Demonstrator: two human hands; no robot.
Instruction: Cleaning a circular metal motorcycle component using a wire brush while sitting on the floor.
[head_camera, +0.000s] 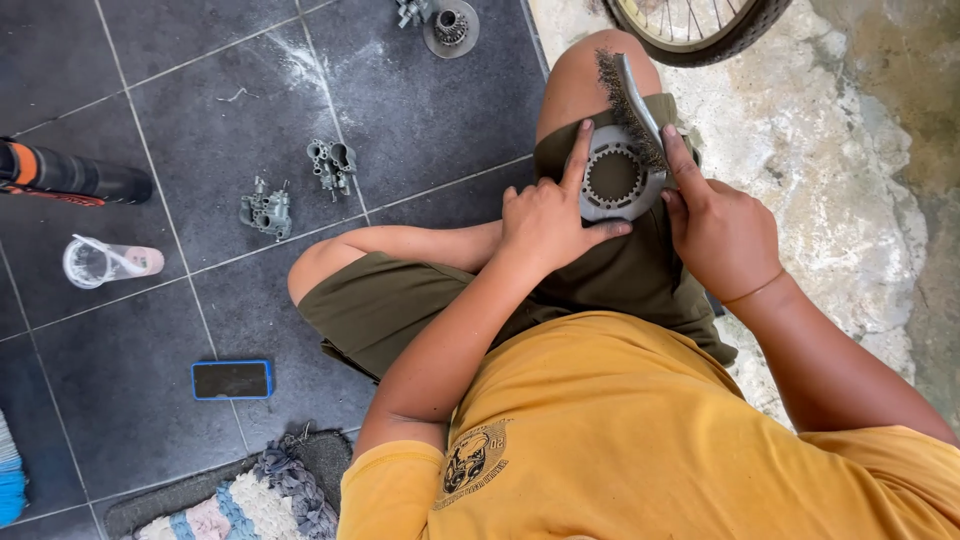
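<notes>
My left hand (545, 220) holds a round grey metal engine plate (612, 180) with a toothed centre hole, resting it on my right thigh. Its index finger lies along the plate's left rim and its thumb presses the lower edge. My right hand (715, 225) grips a wire brush (628, 105), whose bristles lie across the plate's upper right edge. I sit cross-legged in olive shorts and a yellow shirt.
On the dark floor tiles lie two small grey carburettor-like parts (267, 210) (332, 163), another round metal part (450, 25), a clear plastic cup (100, 262), a blue-cased phone (231, 380) and a black-and-orange tool (60, 175). A rug (255, 495) lies near me. A wheel tyre (700, 30) stands on rough concrete.
</notes>
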